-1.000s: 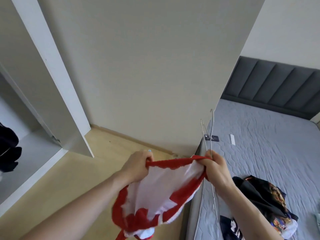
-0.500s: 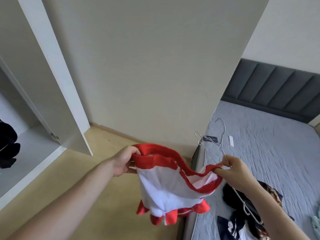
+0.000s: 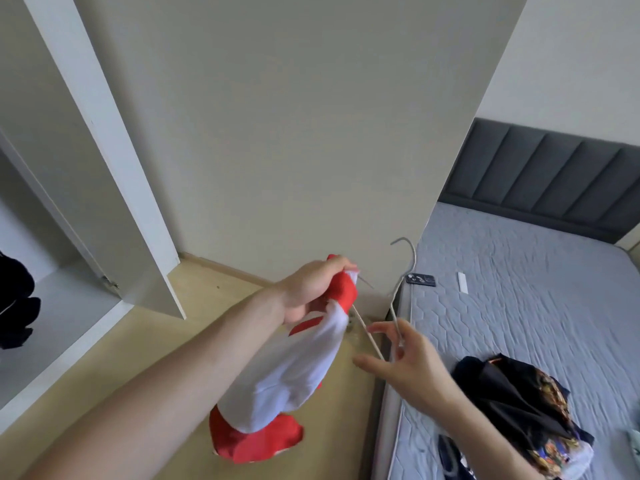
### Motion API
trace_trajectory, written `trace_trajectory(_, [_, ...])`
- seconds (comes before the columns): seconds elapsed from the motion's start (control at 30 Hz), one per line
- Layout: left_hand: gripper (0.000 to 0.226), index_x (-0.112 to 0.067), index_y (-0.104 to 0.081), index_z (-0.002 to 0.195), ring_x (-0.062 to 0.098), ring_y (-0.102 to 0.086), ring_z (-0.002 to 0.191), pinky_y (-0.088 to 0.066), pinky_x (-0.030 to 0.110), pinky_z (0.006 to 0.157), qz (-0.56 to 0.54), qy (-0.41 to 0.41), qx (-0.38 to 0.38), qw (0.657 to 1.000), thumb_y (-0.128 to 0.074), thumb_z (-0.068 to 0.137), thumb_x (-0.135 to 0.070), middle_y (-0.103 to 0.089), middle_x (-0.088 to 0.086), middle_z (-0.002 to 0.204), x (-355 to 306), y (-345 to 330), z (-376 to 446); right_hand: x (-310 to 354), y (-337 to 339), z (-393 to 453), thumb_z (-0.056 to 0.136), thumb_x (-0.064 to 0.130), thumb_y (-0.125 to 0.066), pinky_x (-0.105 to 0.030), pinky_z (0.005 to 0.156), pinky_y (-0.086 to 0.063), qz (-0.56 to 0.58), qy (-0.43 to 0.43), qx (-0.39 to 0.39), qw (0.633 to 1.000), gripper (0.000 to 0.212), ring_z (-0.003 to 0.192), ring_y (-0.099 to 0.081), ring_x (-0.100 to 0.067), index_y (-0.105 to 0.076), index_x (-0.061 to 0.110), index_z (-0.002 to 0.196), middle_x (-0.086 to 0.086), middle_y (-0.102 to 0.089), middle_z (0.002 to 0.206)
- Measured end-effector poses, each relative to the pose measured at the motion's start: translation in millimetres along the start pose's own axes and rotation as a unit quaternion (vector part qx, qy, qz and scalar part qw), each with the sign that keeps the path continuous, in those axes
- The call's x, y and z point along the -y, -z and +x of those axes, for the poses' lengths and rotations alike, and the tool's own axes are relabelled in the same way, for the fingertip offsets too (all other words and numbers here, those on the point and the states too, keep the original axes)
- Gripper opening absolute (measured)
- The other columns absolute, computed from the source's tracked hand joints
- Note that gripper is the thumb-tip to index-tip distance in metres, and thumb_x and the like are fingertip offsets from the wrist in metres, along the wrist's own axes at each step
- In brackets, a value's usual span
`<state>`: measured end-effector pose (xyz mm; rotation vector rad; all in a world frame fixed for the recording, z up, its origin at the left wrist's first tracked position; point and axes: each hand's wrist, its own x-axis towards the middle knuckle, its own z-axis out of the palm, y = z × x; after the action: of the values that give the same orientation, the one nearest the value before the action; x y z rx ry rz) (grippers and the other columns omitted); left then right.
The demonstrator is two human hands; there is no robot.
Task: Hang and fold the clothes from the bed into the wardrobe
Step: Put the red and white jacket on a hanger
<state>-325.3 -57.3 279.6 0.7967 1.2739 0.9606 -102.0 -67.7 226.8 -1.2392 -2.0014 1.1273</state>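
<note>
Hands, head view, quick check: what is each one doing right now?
Left hand: grips the red and white garment at its top edge.
Right hand: fingers loosely spread around the wire hanger; a firm grip cannot be told.

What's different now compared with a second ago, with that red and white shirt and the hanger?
The right hand let go of the red and white shirt; it now holds only the wire hanger, fingers loosened. The left hand bunched the collar in its grip and moved it right, onto one hanger arm, and the shirt hangs down. The dark clothes on the bed stayed put.
</note>
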Motion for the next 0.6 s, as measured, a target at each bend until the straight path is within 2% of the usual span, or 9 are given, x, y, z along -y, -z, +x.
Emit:
trace_trajectory(0.07, [0.027, -0.012, -0.055, 0.082, 0.018, -0.048, 0.059, -0.042, 0.026, 0.055, -0.028, -0.029, -0.007, 0.999, -0.060, 0.093, -0.036, -0.047, 0.008, 0.073, -18.8, -12.0, -1.3, 1.8, -22.5, -1.7, 0.061, 0.047, -0.094, -0.015, 0.055, -0.038, 0.024, -0.007, -0.012, 1.000, 0.048, 0.056, -0.049, -0.004, -0.065, 0.031, 0.095, 0.012, -0.055, 0.074])
trace_trajectory(0.13, [0.030, -0.013, -0.055, 0.073, 0.018, -0.054, 0.055, -0.049, 0.024, 0.053, -0.093, -0.066, -0.038, 0.993, -0.058, 0.098, -0.029, -0.051, 0.008, 0.068, -39.9, -18.9, -4.8, -2.5, -39.9, -3.0, 0.058, 0.054, -0.092, -0.013, 0.062, -0.046, 0.055, -0.026, -0.026, 0.998, 0.054, 0.072, -0.066, -0.002, -0.062, 0.030, 0.096, 0.011, -0.067, 0.088])
trace_trajectory(0.17, [0.030, -0.013, -0.056, 0.072, 0.018, -0.056, 0.054, -0.052, 0.024, 0.053, -0.135, -0.084, -0.055, 0.986, -0.058, 0.098, -0.027, -0.053, 0.008, 0.067, -50.4, -20.2, -7.5, -7.8, -46.1, -2.9, 0.058, 0.055, -0.092, -0.013, 0.064, -0.048, 0.061, -0.037, -0.042, 0.997, 0.055, 0.077, -0.069, -0.002, -0.060, 0.029, 0.094, 0.011, -0.069, 0.092])
trace_trajectory(0.33, [0.029, -0.009, -0.057, 0.071, 0.017, -0.059, 0.055, -0.055, 0.026, 0.053, -0.280, -0.178, -0.081, 0.940, -0.057, 0.099, -0.018, -0.057, 0.005, 0.063, -98.9, -11.9, -25.9, -55.4, -52.7, -4.2, 0.063, 0.045, -0.094, -0.010, 0.062, -0.046, 0.051, -0.118, -0.113, 0.985, 0.059, 0.077, -0.067, 0.002, -0.057, 0.014, 0.096, 0.001, -0.074, 0.091])
trace_trajectory(0.4, [0.030, -0.009, -0.058, 0.070, 0.016, -0.061, 0.056, -0.055, 0.026, 0.054, -0.298, -0.211, -0.075, 0.928, -0.055, 0.099, -0.016, -0.058, 0.005, 0.064, -116.6, -10.4, -36.5, -76.4, -49.0, -5.3, 0.064, 0.044, -0.095, -0.014, 0.059, -0.045, 0.042, -0.165, -0.119, 0.978, 0.057, 0.078, -0.067, 0.000, -0.057, 0.017, 0.097, 0.000, -0.073, 0.095])
trace_trajectory(0.53, [0.038, -0.007, -0.061, 0.064, 0.017, -0.064, 0.059, -0.057, 0.027, 0.061, -0.314, -0.276, -0.038, 0.907, -0.054, 0.100, -0.016, -0.060, 0.006, 0.063, -144.4, -18.7, -54.8, -112.7, -48.5, -7.4, 0.068, 0.047, -0.092, -0.030, 0.078, -0.046, 0.038, -0.279, -0.085, 0.956, 0.067, 0.100, -0.063, -0.019, -0.053, 0.012, 0.109, -0.001, -0.061, 0.109])
trace_trajectory(0.57, [0.039, -0.007, -0.061, 0.063, 0.018, -0.064, 0.060, -0.057, 0.028, 0.062, -0.313, -0.289, -0.029, 0.904, -0.054, 0.100, -0.016, -0.060, 0.006, 0.063, -150.0, -22.1, -58.1, -119.1, -49.7, -9.5, 0.068, 0.050, -0.091, -0.031, 0.081, -0.045, 0.041, -0.312, -0.078, 0.946, 0.068, 0.098, -0.061, -0.019, -0.052, 0.011, 0.107, 0.000, -0.058, 0.106])
trace_trajectory(0.6, [0.038, -0.007, -0.061, 0.065, 0.018, -0.065, 0.061, -0.058, 0.028, 0.063, -0.311, -0.298, -0.022, 0.902, -0.054, 0.100, -0.016, -0.061, 0.006, 0.064, -154.9, -25.8, -60.8, -124.8, -51.2, -11.8, 0.068, 0.054, -0.090, -0.031, 0.078, -0.044, 0.051, -0.343, -0.074, 0.935, 0.065, 0.089, -0.059, -0.018, -0.052, 0.010, 0.098, 0.000, -0.058, 0.096])
